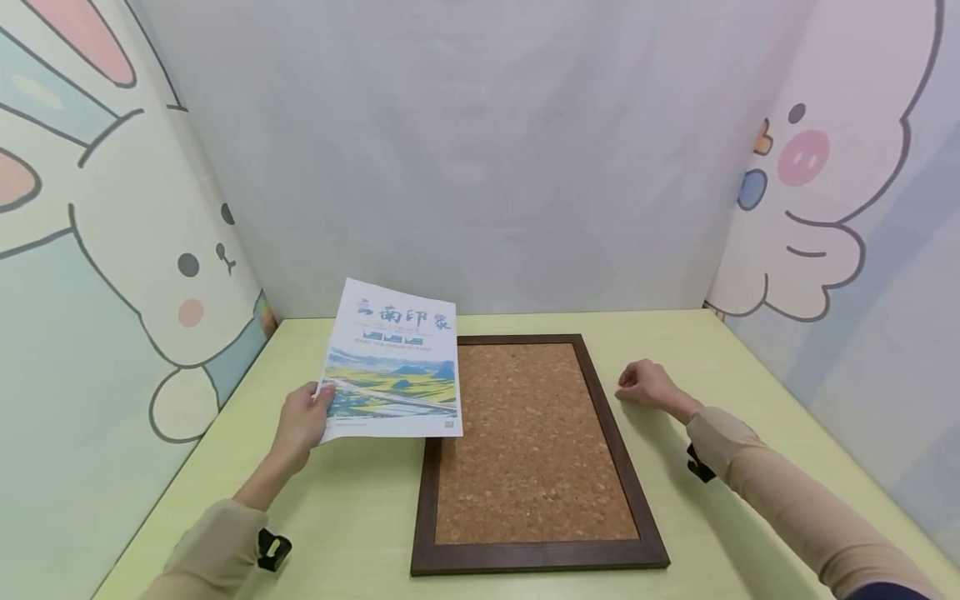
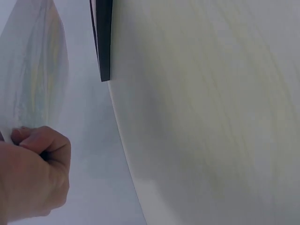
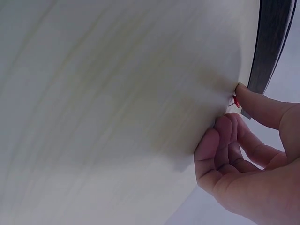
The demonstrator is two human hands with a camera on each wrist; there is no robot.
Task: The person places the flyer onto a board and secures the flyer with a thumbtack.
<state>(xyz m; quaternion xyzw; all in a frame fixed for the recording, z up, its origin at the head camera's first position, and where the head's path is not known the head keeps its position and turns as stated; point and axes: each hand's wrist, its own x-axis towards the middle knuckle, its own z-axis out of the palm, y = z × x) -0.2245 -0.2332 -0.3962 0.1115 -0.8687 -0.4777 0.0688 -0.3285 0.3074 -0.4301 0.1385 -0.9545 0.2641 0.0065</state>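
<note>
While the left hand (image 1: 302, 423) pinches the picture paper (image 1: 393, 367) over the ten o'clock corner of the corkboard (image 1: 536, 454), the right hand (image 1: 647, 385) bends its fingers beside two o'clock, its thumb at a little red pin (image 3: 236, 101), though I cannot tell if it's pinched.

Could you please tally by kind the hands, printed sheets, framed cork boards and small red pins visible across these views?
Left hand and right hand: 2
Printed sheet: 1
Framed cork board: 1
Small red pin: 1
Total: 5
</note>
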